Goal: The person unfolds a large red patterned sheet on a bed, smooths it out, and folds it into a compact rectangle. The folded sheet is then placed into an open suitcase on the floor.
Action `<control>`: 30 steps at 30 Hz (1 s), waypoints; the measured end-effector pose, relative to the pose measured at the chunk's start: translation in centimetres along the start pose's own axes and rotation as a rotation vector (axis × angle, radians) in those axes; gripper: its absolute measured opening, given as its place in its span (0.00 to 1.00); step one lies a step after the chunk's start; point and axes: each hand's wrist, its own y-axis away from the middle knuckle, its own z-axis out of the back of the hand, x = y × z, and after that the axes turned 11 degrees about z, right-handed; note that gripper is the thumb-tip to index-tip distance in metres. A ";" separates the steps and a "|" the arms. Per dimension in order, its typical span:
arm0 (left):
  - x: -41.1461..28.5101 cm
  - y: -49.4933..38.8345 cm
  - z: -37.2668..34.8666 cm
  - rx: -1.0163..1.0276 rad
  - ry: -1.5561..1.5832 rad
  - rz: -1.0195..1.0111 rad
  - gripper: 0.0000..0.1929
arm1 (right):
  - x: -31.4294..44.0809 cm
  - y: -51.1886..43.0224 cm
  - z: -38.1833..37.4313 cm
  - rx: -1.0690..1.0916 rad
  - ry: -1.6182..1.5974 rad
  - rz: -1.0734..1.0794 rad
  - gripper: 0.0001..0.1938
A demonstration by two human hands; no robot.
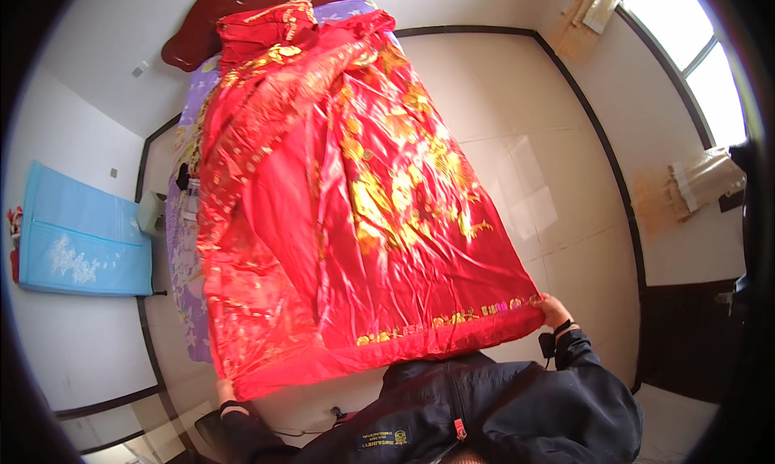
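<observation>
A red satin quilt (399,240) with golden flower patterns lies spread over a bed, its upper left part folded over and rumpled. My left hand (226,390) grips its near left corner. At the near right corner, my right hand (552,310) holds the quilt's edge between thumb and fingers. The near edge is pulled fairly taut between both hands, close to my dark jacket (514,403). Under the quilt, a purple floral bedsheet (187,318) shows along the left side. A red pillow (266,25) rests at the head of the bed.
A dark red headboard (260,6) stands against the far wall. To the left are a light blue fabric-covered piece (91,234) and a pale green bin (151,212). Tiled floor (514,119) runs along the right, below a bright window (684,46). Dark clothing (183,176) lies on the bed's left side.
</observation>
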 end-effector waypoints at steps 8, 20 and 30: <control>-13.5 3.8 -14.4 0.343 -0.635 -0.321 0.33 | 7.9 -5.1 -8.8 0.214 1.300 -0.079 0.05; -61.1 6.5 26.9 -0.333 0.385 -1.401 0.22 | 50.9 10.8 -37.5 0.356 -0.099 1.426 0.13; -36.5 -13.8 19.3 0.737 1.129 -0.529 0.22 | 27.7 4.0 -31.0 0.281 -0.260 0.839 0.16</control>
